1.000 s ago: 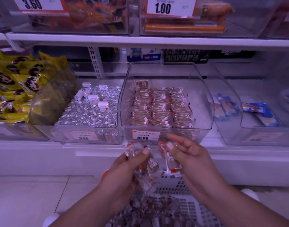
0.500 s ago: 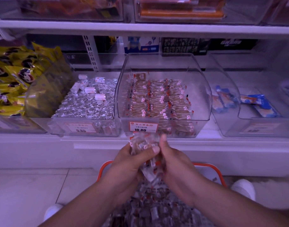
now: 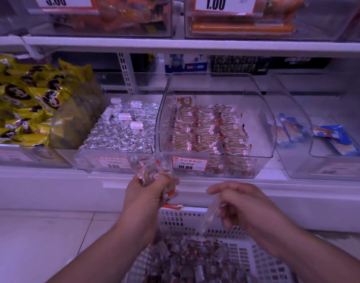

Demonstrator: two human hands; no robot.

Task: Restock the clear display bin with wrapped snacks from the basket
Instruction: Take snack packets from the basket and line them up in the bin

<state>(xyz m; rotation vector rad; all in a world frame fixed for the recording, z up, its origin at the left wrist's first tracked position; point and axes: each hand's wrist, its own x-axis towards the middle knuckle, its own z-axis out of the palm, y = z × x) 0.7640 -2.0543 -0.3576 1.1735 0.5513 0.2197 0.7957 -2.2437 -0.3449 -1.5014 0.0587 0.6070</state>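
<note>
Clear plastic wrappers crackle in the left hand (image 3: 149, 188), which grips a bunch of wrapped snacks (image 3: 152, 175) in a closed fist just below the front lip of the clear display bin (image 3: 262, 119). Half a second ago both hands were pressed together around that same bunch; now they have parted, and the right hand (image 3: 242, 203) has swung away to the right of the left, its fingers curled and pinching what looks like a single clear-wrapped piece (image 3: 212, 216) that trails down toward the basket (image 3: 183, 220). Whether that piece holds a snack or is only loose film cannot be told through the blur.

The bin sits directly above and ahead of both hands, already lined with neat rows of the same snack behind a price label (image 3: 190, 163). The white basket lies under the wrists, heaped with more stock.

The split suggests the person has finished sorting the handful: the left fist appears ready to rise over the lip and set its load in, while the right may be returning a stray piece or reaching for more.
</note>
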